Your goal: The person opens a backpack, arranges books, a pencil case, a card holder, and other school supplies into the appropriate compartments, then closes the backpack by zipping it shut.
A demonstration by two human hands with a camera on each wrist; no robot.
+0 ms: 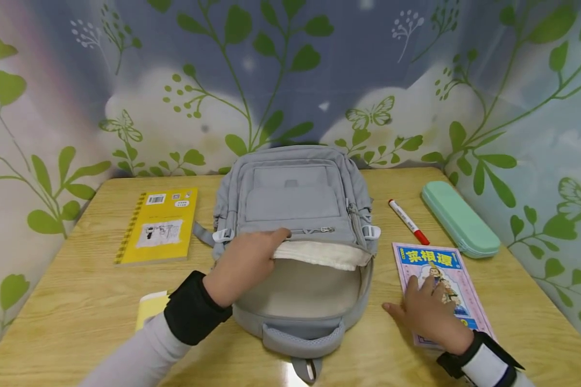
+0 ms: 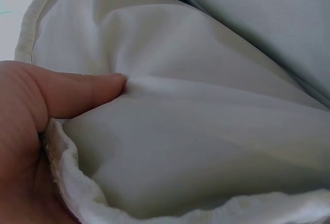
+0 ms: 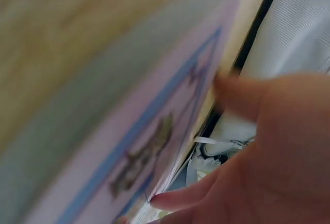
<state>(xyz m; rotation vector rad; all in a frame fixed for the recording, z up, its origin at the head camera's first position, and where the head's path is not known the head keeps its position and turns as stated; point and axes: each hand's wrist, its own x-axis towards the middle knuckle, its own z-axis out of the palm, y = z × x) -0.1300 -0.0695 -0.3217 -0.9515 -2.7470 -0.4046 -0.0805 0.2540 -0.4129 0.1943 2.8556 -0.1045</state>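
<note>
The pink book [image 1: 457,290] reads 菜根谭 in yellow; the yellow notebook [image 1: 167,214] bears a barcode [image 1: 156,199] and print seemingly too small to read.

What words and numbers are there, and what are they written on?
"菜根谭": big yellow characters on the pink book.
Too small to read: other print on that book, some hidden by the right hand; labels on the yellow notebook; print on the red-capped marker.

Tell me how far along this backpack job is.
Done: the backpack is open, its front edge held up by the left hand. In hand: the right hand is at the pink book, not yet packed. Remaining, it seems: packing that book, perhaps also the spiral notebook, marker and green case, all on the table.
</note>
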